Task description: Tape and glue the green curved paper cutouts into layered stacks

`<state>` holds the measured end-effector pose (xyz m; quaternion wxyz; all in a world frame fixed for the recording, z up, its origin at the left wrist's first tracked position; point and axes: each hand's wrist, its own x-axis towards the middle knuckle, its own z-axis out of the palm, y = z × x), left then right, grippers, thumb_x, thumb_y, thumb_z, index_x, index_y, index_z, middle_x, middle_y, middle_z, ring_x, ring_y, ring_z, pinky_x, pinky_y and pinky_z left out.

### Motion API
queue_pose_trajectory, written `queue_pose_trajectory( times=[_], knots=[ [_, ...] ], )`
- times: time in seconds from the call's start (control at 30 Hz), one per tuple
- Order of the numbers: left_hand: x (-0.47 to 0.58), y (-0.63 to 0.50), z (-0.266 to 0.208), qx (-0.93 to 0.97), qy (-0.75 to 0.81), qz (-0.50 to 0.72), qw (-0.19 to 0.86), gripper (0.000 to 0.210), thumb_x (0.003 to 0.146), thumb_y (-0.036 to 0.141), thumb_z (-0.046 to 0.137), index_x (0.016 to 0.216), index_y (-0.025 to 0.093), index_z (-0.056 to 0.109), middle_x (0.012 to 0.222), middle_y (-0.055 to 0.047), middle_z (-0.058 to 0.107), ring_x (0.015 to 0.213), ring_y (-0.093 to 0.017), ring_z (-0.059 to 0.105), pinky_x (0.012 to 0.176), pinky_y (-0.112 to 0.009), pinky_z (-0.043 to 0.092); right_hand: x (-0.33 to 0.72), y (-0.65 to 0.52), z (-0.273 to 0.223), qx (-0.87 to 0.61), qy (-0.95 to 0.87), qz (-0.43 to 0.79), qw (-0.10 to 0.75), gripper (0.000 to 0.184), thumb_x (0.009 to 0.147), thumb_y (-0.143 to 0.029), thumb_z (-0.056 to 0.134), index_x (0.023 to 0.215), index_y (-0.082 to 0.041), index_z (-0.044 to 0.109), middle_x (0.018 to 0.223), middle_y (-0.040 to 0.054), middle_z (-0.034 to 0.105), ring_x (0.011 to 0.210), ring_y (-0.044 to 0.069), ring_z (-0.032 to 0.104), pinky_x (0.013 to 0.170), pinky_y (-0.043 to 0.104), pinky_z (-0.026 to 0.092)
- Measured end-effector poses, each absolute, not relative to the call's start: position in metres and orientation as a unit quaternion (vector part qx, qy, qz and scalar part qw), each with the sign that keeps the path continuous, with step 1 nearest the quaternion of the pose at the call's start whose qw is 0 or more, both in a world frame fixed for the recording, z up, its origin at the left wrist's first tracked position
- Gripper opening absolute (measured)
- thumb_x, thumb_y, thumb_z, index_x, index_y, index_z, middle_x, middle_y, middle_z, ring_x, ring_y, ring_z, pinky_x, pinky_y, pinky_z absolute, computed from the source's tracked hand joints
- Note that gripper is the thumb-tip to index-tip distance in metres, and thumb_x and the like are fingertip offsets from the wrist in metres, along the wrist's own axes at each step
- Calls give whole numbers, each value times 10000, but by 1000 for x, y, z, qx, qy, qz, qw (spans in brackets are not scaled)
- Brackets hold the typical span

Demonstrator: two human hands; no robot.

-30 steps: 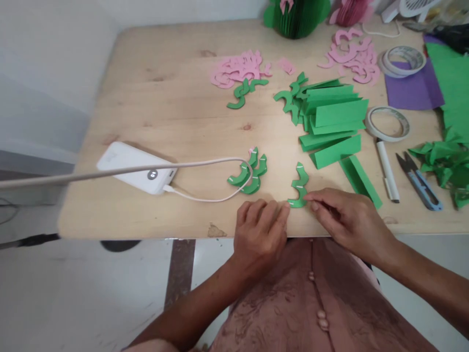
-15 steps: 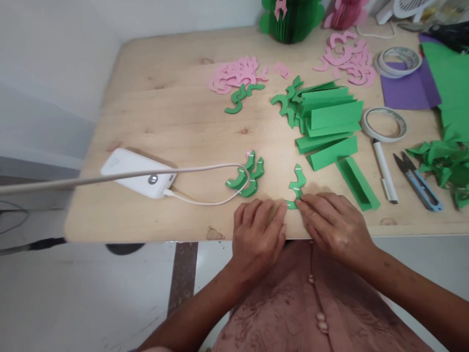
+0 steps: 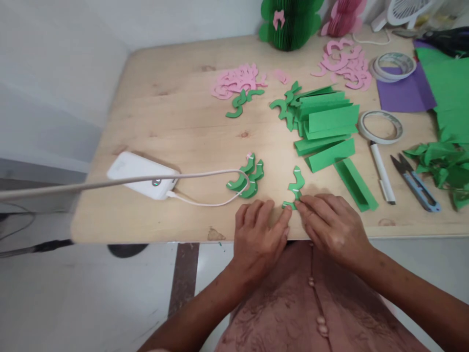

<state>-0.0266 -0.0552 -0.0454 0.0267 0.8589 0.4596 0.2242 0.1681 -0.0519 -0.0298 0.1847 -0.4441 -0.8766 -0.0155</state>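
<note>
A curvy green paper cutout (image 3: 298,178) with short white marks lies flat near the table's front edge. The tip of a finger on my left hand (image 3: 258,232) presses its lower left end, while the other fingers curl on the wood. From the other side, my right hand (image 3: 333,220) has its fingers drawn together and pressed on the cutout's lower right part. The fingertips partly hide that lower end. Left of it is a small pile of similar green cutouts (image 3: 251,188) with white marks, partly under a cable loop.
A white power bank (image 3: 141,178) with its cable lies left. Folded green paper strips (image 3: 331,120), pink cutouts (image 3: 236,80), tape rolls (image 3: 381,127), a white marker (image 3: 383,173) and blue thread snips (image 3: 415,183) lie around. A green honeycomb paper piece (image 3: 291,24) stands behind.
My left finger has shifted slightly onto the cutout's lower left end. The right hand stays nearly in place. The whole view has tilted a little.
</note>
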Motion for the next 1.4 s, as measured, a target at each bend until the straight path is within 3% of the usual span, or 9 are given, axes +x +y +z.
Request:
queue_pose_trajectory(
  times=[0.17, 0.33, 0.6, 0.97, 1.27, 1.4],
  knots=[
    [-28, -55, -44, 854, 453, 248, 58, 297, 869, 226, 534, 1147, 250, 634, 1076, -106, 602, 1031, -274, 504, 877, -443, 367, 168, -52, -30, -448, -875, -17, 186, 264, 853, -119, 553, 1095, -134, 657, 1075, 117, 690, 918, 250, 589, 735, 392, 463],
    [-23, -54, -43, 818, 480, 299, 106, 278, 881, 203, 503, 1134, 162, 609, 1014, -107, 629, 983, -239, 538, 860, -404, 395, 171, -53, -33, -462, -855, 28, 235, 329, 847, -108, 533, 1159, -160, 626, 1084, 116, 678, 950, 255, 599, 780, 416, 486],
    [-8, -42, -37, 823, 491, 276, 69, 196, 891, 239, 519, 1036, 152, 619, 940, -88, 646, 870, -234, 544, 782, -386, 407, 177, -56, -39, -514, -794, 54, 321, 392, 825, -111, 546, 1203, -191, 612, 1040, 107, 681, 922, 250, 621, 791, 429, 511],
    [5, -34, -41, 848, 443, 289, 39, 157, 890, 177, 530, 1026, 167, 608, 885, -54, 662, 813, -199, 566, 713, -344, 434, 176, -56, -48, -526, -781, 32, 335, 332, 843, -120, 526, 1156, -173, 622, 986, 105, 696, 900, 243, 632, 807, 443, 508],
    [9, -36, -45, 769, 480, 408, 107, 189, 876, 99, 487, 990, 156, 628, 819, -60, 702, 748, -173, 630, 683, -309, 507, 176, -56, -47, -519, -780, 33, 349, 346, 848, -127, 509, 1172, -185, 619, 987, 107, 695, 899, 246, 635, 789, 436, 513],
    [10, -38, -43, 684, 523, 469, 197, 218, 847, 101, 515, 1017, 164, 635, 885, -58, 716, 789, -154, 671, 726, -285, 552, 173, -58, -42, -504, -786, 28, 355, 359, 832, -111, 523, 1173, -177, 618, 1040, 118, 677, 956, 255, 617, 802, 434, 507]
  ],
)
